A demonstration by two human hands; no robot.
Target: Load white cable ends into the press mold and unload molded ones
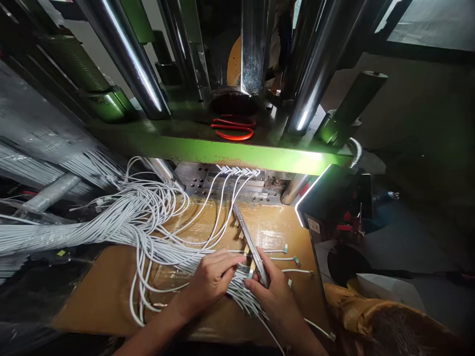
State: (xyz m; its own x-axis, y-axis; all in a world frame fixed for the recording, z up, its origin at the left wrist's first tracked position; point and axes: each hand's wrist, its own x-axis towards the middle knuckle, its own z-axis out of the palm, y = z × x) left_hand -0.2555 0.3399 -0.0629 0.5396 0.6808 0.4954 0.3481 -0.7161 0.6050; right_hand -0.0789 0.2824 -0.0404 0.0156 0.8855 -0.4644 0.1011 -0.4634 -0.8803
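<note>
- Metal fixture bar [248, 236] on the brown board [111, 291]; long axis runs 11 to 5 o'clock, near end under right hand [272, 291].
- Right hand pinches the bar's near end.
- Left hand [211, 279], at 9 o'clock of it, pinches a white cable [222, 257] end, touching the bar.

Left hand [210, 282] pinches white cable end at metal fixture bar [249, 242]; right hand [272, 291] grips bar's near end. White cable bundle [92, 222] fans from 9 o'clock across brown board [107, 291]. Red-handled scissors [233, 128] on green press bed [222, 151], 12 o'clock.
</note>
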